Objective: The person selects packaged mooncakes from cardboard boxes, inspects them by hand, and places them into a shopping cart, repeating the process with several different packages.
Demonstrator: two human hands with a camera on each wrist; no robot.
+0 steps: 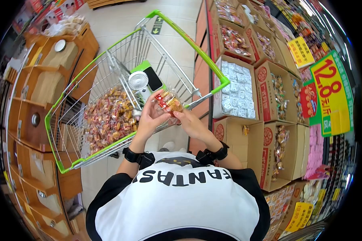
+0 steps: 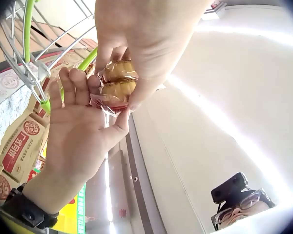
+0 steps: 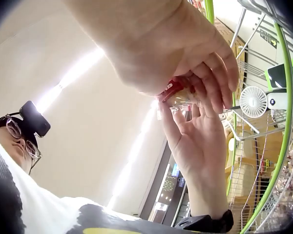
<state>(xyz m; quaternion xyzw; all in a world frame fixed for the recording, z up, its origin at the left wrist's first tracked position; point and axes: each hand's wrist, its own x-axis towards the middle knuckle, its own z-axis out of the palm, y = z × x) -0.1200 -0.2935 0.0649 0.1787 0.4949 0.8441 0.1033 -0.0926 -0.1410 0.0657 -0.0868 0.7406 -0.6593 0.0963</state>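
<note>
Head view: clear-plastic-wrapped golden pastries with red print (image 1: 169, 103) sit between left hand (image 1: 150, 117) and right hand (image 1: 192, 125), both pinching them, near green-rimmed wire shopping cart (image 1: 202, 56). Fingers cover part of wrapping; pack count unclear, print unreadable.

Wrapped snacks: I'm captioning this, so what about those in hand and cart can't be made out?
Lettering on the held snacks: head view, too small to read.
Held snacks' full outline: left and right wrist views, partly behind the left hand and right hand.
Lower layers of the snack pile in the shopping cart: head view, beneath the top ones.
</note>
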